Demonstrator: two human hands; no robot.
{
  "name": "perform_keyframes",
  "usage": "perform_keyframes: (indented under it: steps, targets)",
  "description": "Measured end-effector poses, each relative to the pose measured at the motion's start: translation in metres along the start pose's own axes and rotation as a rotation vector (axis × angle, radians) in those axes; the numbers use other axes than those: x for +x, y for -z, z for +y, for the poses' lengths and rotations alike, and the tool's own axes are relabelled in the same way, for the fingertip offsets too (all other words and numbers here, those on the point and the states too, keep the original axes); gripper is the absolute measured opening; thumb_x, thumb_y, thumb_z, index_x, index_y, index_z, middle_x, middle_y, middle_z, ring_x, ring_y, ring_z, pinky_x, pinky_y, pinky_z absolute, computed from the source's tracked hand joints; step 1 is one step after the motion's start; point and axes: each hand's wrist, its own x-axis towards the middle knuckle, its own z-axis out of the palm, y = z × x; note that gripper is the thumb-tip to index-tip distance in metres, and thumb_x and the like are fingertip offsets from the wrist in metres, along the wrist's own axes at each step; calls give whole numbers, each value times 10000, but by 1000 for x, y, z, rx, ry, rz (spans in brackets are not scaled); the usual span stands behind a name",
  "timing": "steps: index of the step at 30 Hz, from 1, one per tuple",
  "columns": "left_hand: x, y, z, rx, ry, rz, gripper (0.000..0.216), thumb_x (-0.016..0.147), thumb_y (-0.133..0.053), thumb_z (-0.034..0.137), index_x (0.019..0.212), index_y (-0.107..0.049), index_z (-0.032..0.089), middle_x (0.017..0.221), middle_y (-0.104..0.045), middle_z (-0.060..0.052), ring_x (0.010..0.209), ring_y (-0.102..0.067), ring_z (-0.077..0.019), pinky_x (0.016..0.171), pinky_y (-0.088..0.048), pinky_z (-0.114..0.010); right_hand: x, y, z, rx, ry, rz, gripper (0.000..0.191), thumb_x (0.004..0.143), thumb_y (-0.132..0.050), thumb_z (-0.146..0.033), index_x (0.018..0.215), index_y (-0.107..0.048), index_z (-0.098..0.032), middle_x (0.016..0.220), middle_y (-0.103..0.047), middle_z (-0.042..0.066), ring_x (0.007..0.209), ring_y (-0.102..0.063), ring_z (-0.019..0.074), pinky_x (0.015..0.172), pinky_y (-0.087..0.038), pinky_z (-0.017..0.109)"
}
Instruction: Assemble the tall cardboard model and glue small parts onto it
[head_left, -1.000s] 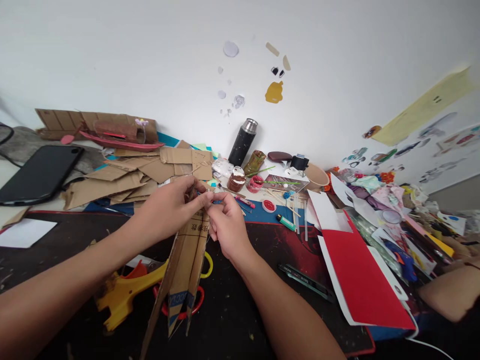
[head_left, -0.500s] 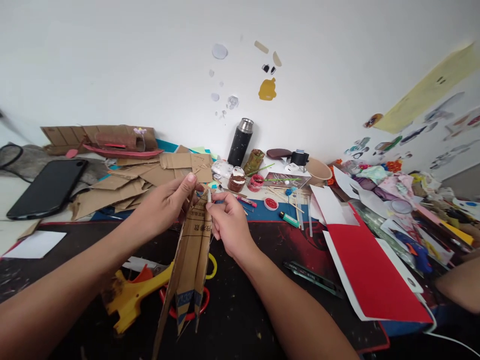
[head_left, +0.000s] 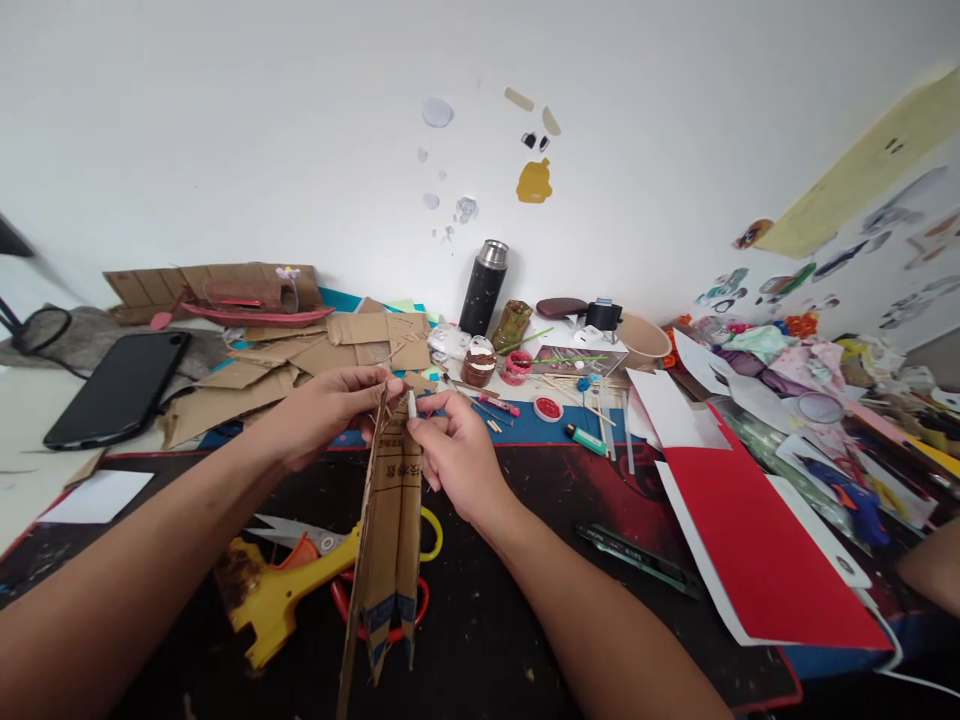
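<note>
A folded strip of brown cardboard with printed characters hangs upright over the dark desk mat. My left hand pinches its top edge from the left, fingers closed on it. My right hand is closed too, pinching a small white stick against the cardboard's top right side. Below the cardboard lie a yellow glue gun and scissors with yellow and red handles.
Loose cardboard sheets pile up at the back left beside a black tablet. A black flask, paint pots and sticks stand at the back. A red-and-white folder and a craft knife lie right. Another person's arm shows at the right edge.
The view has shifted a little, and the cardboard hangs more upright. My right hand has come off the top edge, and a small white stick now shows in its pinch.
</note>
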Motion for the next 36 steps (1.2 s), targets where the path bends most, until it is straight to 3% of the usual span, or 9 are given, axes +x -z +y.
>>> perform_keyframes:
  steps: [10, 26, 36]
  targets:
    - [-2, 4, 4, -5, 14, -86, 526, 629, -1047, 656, 751, -792, 213, 718, -712, -22, 636, -598, -168, 584, -519, -288, -3, -3, 1, -9, -40, -13, 230, 892, -745, -372, 999, -575, -258, 494, -507, -174, 302, -369, 86, 335, -257, 231]
    - [-5, 1, 9, -64, 73, -23, 523, 569, -1095, 574, 762, -788, 196, 696, -703, 3, 655, -580, -156, 627, -462, -275, -2, -2, 5, 1, -23, -32, 292, 942, -782, -466, 1013, -587, -261, 486, -496, -166, 329, -378, 91, 371, -289, 223]
    - [-2, 2, 10, -87, 36, 30, 502, 524, -1105, 547, 701, -782, 205, 678, -696, 6, 661, -572, -163, 632, -446, -284, -2, 0, 4, -33, -29, -53, 346, 956, -808, -533, 999, -599, -261, 490, -495, -156, 327, -386, 90, 354, -290, 217]
